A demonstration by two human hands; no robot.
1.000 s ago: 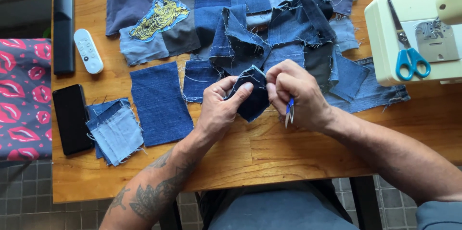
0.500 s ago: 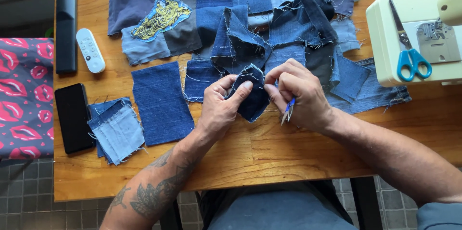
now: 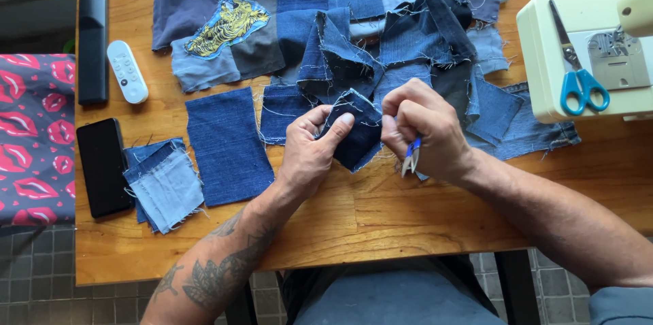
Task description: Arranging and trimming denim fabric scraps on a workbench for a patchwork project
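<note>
- At the far left, off the wooden worktop [image 3: 381, 219], lies a dark grey cloth printed with pink lips [image 3: 30, 138]
- On the worktop's left edge a tall black bar-shaped device [image 3: 92, 42] lies lengthwise, with a small white remote control [image 3: 128, 71] just beside it
- Below them a black smartphone [image 3: 104, 167] lies flat, screen dark, touching a small stack of pale and mid-blue denim squares [image 3: 165, 184]
- Next comes a single dark blue denim rectangle [image 3: 228, 145], lying flat beside the stack
- Across the top spreads a large patchwork of sewn denim pieces [image 3: 354, 19], one grey panel bearing a yellow tiger patch [image 3: 228, 25]
- The left hand [image 3: 309, 151], forearm tattooed, is closed on a small folded dark denim piece [image 3: 357, 131], thumb on top and fingers beneath, holding it just above the worktop at centre
- The right hand [image 3: 425, 127] is curled shut at the same piece's right edge, pinching it, with small blue-handled thread snips [image 3: 410, 157] tucked in its palm, tips pointing down
- At the right stands a cream sewing machine [image 3: 544, 46], on whose bed lie blue-handled scissors [image 3: 577, 70], well apart from both hands
</note>
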